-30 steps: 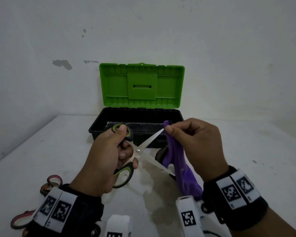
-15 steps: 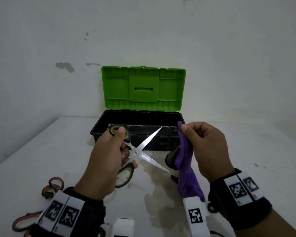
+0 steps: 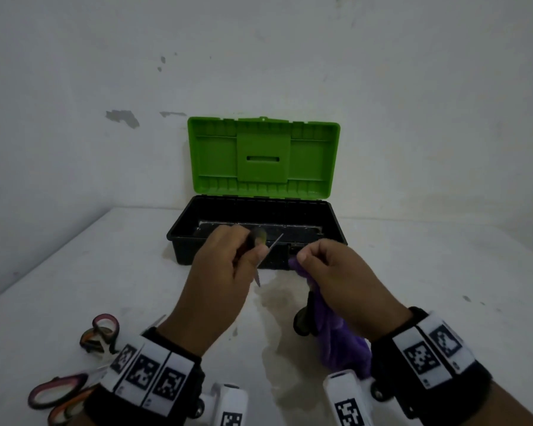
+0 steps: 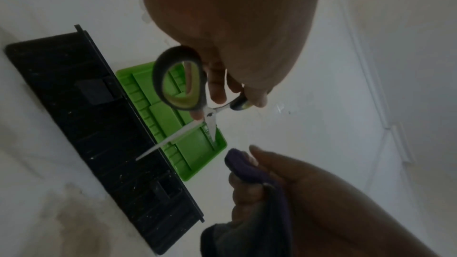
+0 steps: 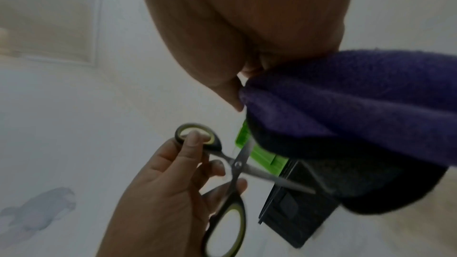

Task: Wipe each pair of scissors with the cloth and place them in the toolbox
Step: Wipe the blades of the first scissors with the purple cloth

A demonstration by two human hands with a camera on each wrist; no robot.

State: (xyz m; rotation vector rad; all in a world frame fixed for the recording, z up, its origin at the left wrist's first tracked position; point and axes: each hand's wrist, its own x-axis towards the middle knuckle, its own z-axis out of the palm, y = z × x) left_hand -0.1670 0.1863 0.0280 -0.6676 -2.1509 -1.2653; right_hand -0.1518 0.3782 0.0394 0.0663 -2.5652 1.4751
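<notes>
My left hand (image 3: 243,256) grips the black-and-green scissors (image 3: 271,247) by the handles, in front of the toolbox's front wall. Their blades stand apart in an X, which shows plainly on the scissors (image 5: 237,164) in the right wrist view and on the scissors (image 4: 210,116) in the left wrist view. My right hand (image 3: 317,259) pinches a purple cloth (image 3: 339,336) that hangs down to the table. The cloth (image 4: 245,165) is a short way right of the blades and not touching them. The black toolbox (image 3: 179,241) stands open with its green lid (image 3: 263,158) upright.
Two more scissors lie at the near left of the white table: a pink-handled pair (image 3: 100,332) and a pink-and-orange pair (image 3: 59,392). A black handle (image 3: 302,322) shows beside the hanging cloth. A wall rises close behind the toolbox.
The cloth has come off the blade tip and dropped lower with my right hand. My left hand has carried the scissors forward towards the toolbox and turned them.
</notes>
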